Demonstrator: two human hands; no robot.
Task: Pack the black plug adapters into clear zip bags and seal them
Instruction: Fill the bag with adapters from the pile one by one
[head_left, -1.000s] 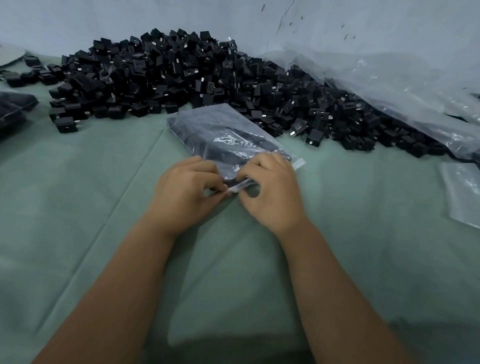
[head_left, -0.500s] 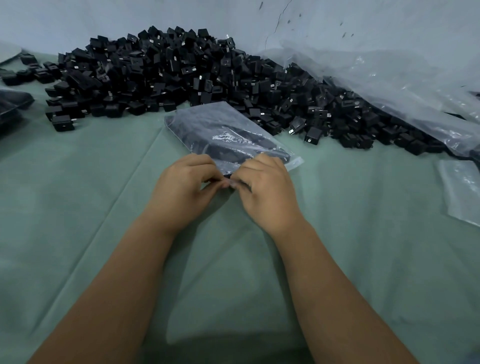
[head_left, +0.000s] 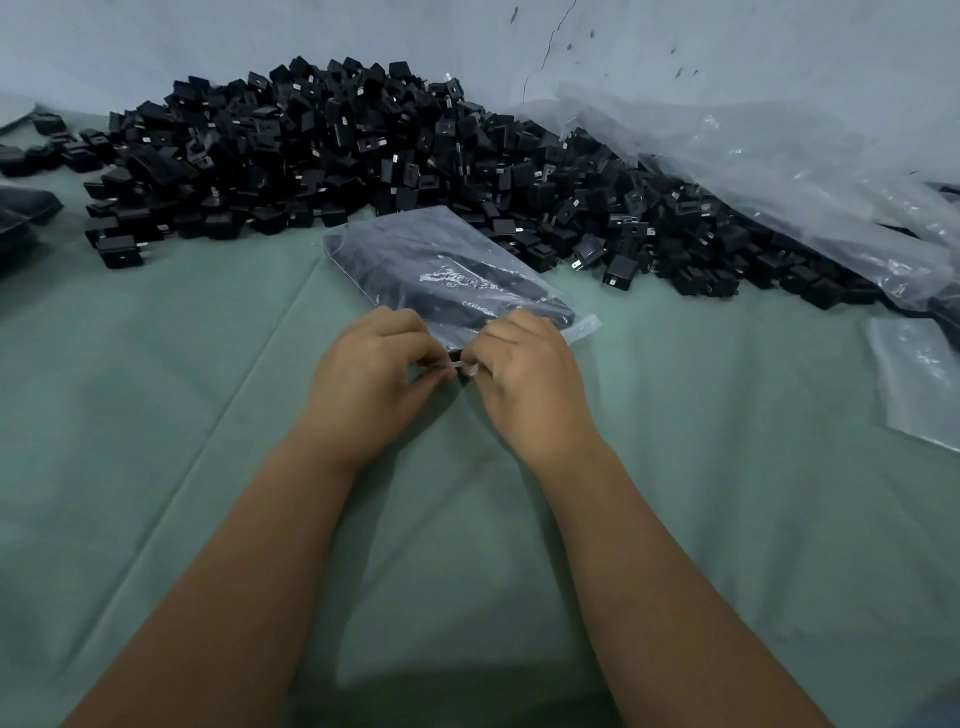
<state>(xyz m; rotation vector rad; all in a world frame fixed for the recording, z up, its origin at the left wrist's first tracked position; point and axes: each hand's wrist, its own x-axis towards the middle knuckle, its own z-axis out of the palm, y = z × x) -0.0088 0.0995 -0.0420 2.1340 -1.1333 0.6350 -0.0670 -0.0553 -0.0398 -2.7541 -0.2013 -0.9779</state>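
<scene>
1. Pinched at the near edge of the filled zip bag (head_left: 447, 275), left hand (head_left: 371, 379) and right hand (head_left: 530, 384), fingers and thumbs curled onto the clear zip strip (head_left: 462, 368) at 12 o'clock from the forearms
2. Drawn together half a second before, knuckles almost touching; parted again slightly here, with a short length of strip showing between the two pinches
3. Judged as sealing under way, the pinch worked along the closure; far right corner of the bag mouth at 1 o'clock from the right hand not yet pressed, so likely unsealed
4. Bag itself flat on the green cloth (head_left: 208, 467), dark adapters packed inside, far corner just beside the heap of loose black plug adapters (head_left: 363, 150) at 12 o'clock
5. Open cloth at 9 o'clock and 6 o'clock, the widest room for sliding the finished bag aside
6. Tighter at 3 o'clock: an empty clear bag (head_left: 919, 384) near the right edge, and a large crumpled plastic sheet (head_left: 753, 156) draped over the heap at 2 o'clock
7. Dark filled bags (head_left: 26, 208), partly cut off, at 10 o'clock by the left edge
8. Stray adapters at the heap's near fringe, close to the bag's right side, likely to snag a careless sweep that way
</scene>
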